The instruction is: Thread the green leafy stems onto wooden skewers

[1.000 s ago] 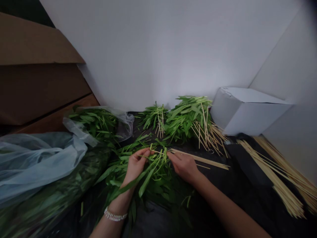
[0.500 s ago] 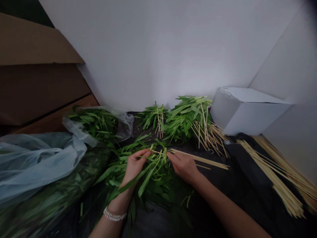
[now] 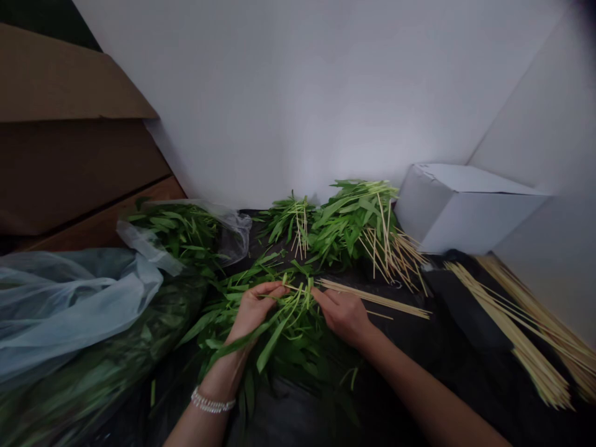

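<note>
Low in the middle, my left hand [image 3: 255, 305] is closed in a pinch on a leafy green stem [image 3: 284, 280] at the tip of a thin bamboo skewer [image 3: 294, 287]. Several cut green stems [image 3: 307, 295] are threaded on this skewer, their long leaves hanging down toward me. My right hand [image 3: 343, 313] grips the same skewer, its fingertips against the threaded stems; the tail end sticks out past the palm. Under and around both hands lies a pile of loose leafy greens [image 3: 218, 338]. Behind my right hand lies a small row of bare skewers [image 3: 386, 300].
Skewered bunches of greens [image 3: 349, 217] lie at the back by the wall. Clear bags of greens [image 3: 186, 230] and a translucent bag [image 3: 84, 310] are left, below a cardboard box [image 3: 69, 155]. Right are a white box [image 3: 479, 211] and bamboo skewer bundles [image 3: 526, 347].
My right hand has shifted very slightly left with the skewer, whose tail end also sits a little further left. My left hand has barely moved.
</note>
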### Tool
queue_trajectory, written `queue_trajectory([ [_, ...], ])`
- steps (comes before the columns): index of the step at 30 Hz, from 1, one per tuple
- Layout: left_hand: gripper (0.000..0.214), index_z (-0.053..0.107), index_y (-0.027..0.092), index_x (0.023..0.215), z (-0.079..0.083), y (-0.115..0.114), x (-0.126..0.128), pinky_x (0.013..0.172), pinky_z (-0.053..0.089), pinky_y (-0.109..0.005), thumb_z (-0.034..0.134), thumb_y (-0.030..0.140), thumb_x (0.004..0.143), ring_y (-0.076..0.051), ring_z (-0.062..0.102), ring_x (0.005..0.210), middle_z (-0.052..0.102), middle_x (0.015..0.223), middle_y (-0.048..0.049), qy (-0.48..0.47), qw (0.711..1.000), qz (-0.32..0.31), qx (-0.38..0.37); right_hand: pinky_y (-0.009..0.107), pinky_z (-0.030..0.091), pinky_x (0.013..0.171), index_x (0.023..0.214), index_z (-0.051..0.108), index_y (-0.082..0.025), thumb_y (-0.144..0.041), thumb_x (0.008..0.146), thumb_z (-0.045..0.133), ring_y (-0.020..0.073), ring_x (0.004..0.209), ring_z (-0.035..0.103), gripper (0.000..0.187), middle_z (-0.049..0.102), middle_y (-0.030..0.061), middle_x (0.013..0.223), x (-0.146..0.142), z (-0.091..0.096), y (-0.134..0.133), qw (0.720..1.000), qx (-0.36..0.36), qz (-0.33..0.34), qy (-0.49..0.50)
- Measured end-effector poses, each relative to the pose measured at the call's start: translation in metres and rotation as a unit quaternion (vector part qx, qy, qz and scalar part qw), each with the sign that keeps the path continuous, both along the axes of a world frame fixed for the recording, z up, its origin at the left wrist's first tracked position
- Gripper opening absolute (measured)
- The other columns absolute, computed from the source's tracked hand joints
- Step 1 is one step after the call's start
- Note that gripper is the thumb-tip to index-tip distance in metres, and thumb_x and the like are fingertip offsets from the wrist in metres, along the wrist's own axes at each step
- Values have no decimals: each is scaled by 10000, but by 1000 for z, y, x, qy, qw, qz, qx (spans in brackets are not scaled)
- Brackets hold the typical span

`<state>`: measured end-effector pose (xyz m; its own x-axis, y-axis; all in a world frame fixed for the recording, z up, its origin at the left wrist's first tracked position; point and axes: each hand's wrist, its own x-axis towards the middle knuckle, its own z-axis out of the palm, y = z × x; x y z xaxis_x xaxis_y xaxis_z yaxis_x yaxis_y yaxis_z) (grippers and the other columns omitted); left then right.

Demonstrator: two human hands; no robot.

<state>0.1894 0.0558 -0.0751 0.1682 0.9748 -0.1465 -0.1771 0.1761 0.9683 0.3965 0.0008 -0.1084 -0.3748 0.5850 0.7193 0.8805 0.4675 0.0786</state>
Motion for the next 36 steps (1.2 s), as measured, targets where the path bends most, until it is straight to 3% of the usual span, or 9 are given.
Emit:
queue_trajectory([
  [10,275,750,148,748,4,-6,3,575,508,-239,849,322,560,-152,654,598,745,733,-65,35,999,-38,-10,294,346,533,1161,619,-130,-91,887,419,126,550,514,342,586,7,666,-4,0,-1,1000,-2,18,-2],
  [16,298,741,159,779,-4,-2,4,632,510,-261,829,362,579,-157,640,649,731,767,-51,41,996,-59,46,288,339,522,1163,616,-143,-107,893,424,119,538,513,333,588,8,667,-5,-1,0,1000,-7,8,-7],
  [19,306,702,163,822,-3,2,1,635,492,-243,802,373,625,-137,614,656,704,771,-35,38,995,-39,86,285,339,521,1139,629,-153,-105,891,418,120,536,514,329,594,11,665,-4,0,1,1000,-2,-5,-7],
  [23,237,617,175,700,2,3,-5,560,415,-198,780,342,657,-93,513,580,597,675,18,49,988,-12,145,283,352,539,1108,641,-149,-112,891,431,129,554,527,304,606,14,671,-1,1,1,1000,-5,-16,3],
  [26,199,642,171,652,6,1,-6,569,399,-211,792,300,632,-107,494,615,563,713,-1,97,974,-44,202,280,369,561,1117,636,-144,-111,888,438,134,579,542,305,623,22,702,0,1,1,1000,-15,-23,9],
  [29,155,730,179,733,6,-2,-3,557,385,-222,786,283,633,-98,458,601,569,838,-30,168,952,-60,250,272,377,568,1126,633,-149,-108,879,443,131,587,548,314,629,24,716,1,-1,1,999,-21,-28,12],
  [32,159,758,209,821,3,-5,1,521,360,-223,755,282,680,-79,407,539,566,869,-26,221,931,-54,286,274,380,559,1130,633,-145,-110,872,453,135,581,550,316,627,26,711,2,-2,2,999,-23,-26,13],
  [36,107,758,233,826,-1,-9,4,550,384,-240,719,272,734,-103,456,557,603,857,-33,276,898,-35,341,266,390,564,1126,633,-145,-111,879,449,136,583,559,309,635,28,710,1,-2,2,999,-28,-26,18],
])
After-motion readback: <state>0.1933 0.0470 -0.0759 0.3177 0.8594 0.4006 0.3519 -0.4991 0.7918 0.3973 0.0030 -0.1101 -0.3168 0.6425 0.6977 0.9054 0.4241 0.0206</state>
